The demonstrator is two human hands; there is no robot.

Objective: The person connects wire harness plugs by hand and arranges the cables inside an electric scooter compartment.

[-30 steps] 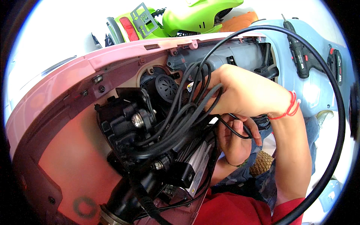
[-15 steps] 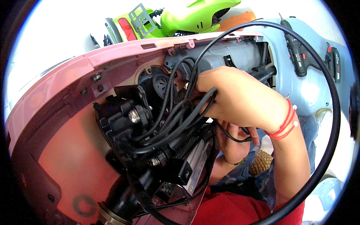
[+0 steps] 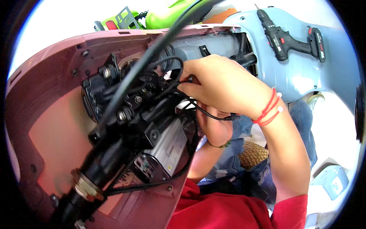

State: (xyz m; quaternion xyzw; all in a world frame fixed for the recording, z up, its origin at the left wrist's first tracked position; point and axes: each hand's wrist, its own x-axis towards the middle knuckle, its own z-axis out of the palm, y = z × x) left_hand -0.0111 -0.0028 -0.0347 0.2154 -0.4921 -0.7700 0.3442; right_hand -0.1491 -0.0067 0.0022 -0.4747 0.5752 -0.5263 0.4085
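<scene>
My right hand [image 3: 225, 82], with a red string bracelet, reaches over the front of the vehicle's pink body shell [image 3: 42, 149]. Its thumb and forefinger are closed on thin black cables [image 3: 175, 63] beside the black steering assembly [image 3: 110, 82]. Lower down, my left hand [image 3: 215, 131] comes up from beneath with a dark green bracelet on its wrist. Its fingers are mostly hidden behind the right hand and cables. One black cable with a thicker end [image 3: 225, 118] runs across it. Below the steering assembly sits a silver metal box [image 3: 171, 145] with sockets.
A thick black cable [image 3: 152, 49] arches across the foreground. On the light blue body panel [image 3: 297, 80] lies a black cordless drill [image 3: 280, 38]. A black steering column [image 3: 95, 171] crosses the shell. Bright green vehicle parts [image 3: 164, 17] stand at the back. A blue box [image 3: 329, 181] is at lower right.
My view has shifted, so the scene sits further left and the silver box shows more. The thick cable has swung from the right side to the left. Both hands stay at the cables.
</scene>
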